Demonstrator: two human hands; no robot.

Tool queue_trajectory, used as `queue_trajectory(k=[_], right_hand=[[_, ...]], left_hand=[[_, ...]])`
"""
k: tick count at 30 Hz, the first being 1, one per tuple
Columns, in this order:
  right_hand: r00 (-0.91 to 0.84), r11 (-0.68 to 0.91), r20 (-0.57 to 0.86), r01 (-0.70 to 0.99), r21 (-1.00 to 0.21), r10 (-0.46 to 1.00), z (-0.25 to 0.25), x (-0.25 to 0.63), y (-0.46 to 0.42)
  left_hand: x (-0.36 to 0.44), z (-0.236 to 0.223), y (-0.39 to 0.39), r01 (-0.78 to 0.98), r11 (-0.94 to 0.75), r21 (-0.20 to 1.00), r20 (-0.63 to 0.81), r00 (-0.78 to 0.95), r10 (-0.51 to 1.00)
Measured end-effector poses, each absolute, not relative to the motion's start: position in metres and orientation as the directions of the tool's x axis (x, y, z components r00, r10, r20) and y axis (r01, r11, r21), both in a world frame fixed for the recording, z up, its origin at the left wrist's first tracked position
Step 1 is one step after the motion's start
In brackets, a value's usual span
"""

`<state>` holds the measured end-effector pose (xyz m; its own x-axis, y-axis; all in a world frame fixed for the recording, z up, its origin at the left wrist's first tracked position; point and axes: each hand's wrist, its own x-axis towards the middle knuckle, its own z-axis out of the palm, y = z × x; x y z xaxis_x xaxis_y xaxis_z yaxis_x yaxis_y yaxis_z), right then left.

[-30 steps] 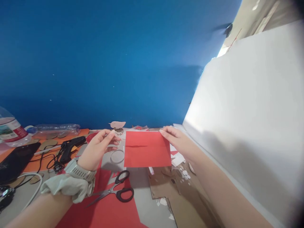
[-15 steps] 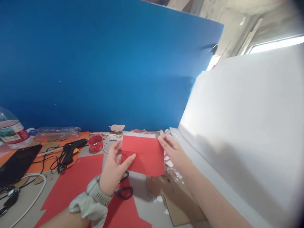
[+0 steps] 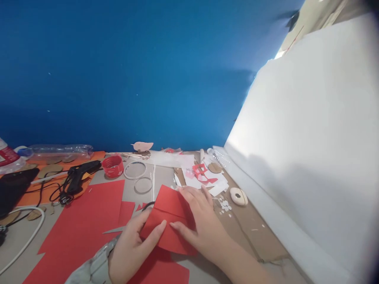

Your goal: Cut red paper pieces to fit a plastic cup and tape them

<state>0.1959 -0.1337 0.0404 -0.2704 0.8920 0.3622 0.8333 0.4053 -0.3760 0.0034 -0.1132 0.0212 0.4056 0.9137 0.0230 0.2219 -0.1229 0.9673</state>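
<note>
Card (image 3: 171, 217), red with a line running across it, is grasped from either side by the left hand (image 3: 133, 244) and right hand (image 3: 203, 221), both thumbs pressed on its near face; scissors (image 3: 114, 230) lie partly hidden left of the card, on red sheets (image 3: 89, 221); glue gun (image 3: 79, 179) rests farther left of it; white paper (image 3: 189, 179) lies beyond the card; cardboard (image 3: 251, 225) spreads to its right.

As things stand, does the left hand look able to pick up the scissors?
Probably not right away: the left hand is busy holding the red paper, and from this view they hide most of the scissors, leaving only some blade and black handle showing.
</note>
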Motion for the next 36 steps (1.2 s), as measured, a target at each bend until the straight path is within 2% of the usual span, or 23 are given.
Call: queue_trajectory(k=[8,12,18,27,36], right_hand=[[-0.266,0.429,0.416,0.825,-0.368,0.869,0.029,0.206,-0.129],[-0.292,0.432,0.373,0.819,-0.379,0.881,0.029,0.207,-0.128],[-0.35,0.451,0.305,0.804,-0.387,0.886,0.03,0.203,-0.128],[-0.371,0.477,0.341,0.82,-0.316,0.864,0.027,0.204,-0.128],[-0.379,0.515,0.393,0.788,-0.337,0.838,0.023,0.206,-0.128]], left_hand=[[0.001,0.02,-0.111,0.254,-0.173,0.952,0.044,0.445,0.895],[0.001,0.02,-0.11,0.259,-0.169,0.951,0.034,0.457,0.889],[0.001,0.021,-0.109,0.292,-0.316,0.903,0.143,0.489,0.86],[0.0,0.021,-0.111,0.298,-0.289,0.91,0.129,0.457,0.88],[0.003,0.026,-0.111,0.298,-0.255,0.92,0.097,0.456,0.885]])
